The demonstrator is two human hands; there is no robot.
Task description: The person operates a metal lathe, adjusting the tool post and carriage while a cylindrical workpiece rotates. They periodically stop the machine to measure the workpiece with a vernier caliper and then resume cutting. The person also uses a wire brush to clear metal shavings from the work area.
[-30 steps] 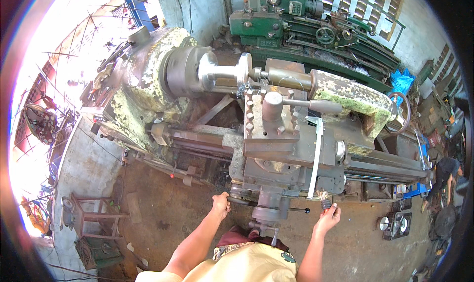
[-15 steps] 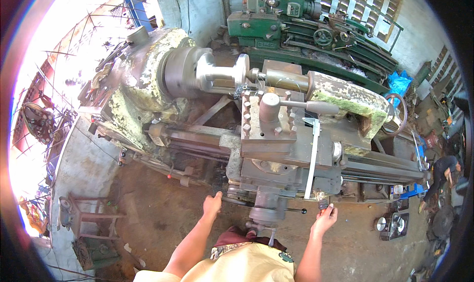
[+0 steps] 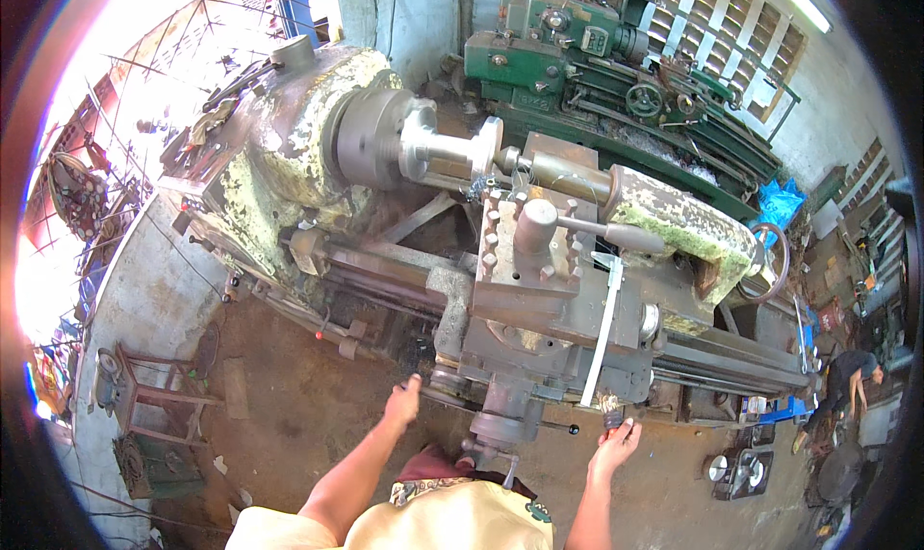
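My left hand [image 3: 402, 402] is closed at the left end of a dark handwheel [image 3: 445, 396], seen nearly edge-on, on the front of the lathe carriage. My right hand [image 3: 617, 443] grips a small brush [image 3: 610, 415] with its pale bristles pointing up, just below the carriage's right end; its handle is hidden by my fingers. Beyond my hands, a shiny spool-shaped metal workpiece [image 3: 450, 149] sits between the lathe chuck [image 3: 370, 138] and the tailstock [image 3: 674, 213]. Metal shavings cling near its right end. The tool post [image 3: 535, 229] stands in front, its lever reaching right.
A long caliper [image 3: 603, 331] lies on the carriage beside the tool post. A green lathe [image 3: 539, 64] stands behind. At lower left is a rusty metal stand [image 3: 168, 396]; at right, a black tray [image 3: 746, 473] with round parts and a bending person [image 3: 847, 382].
The view has tilted, so the lathe slopes more down to the right. My left hand remains at the handwheel, and my right hand still holds the brush.
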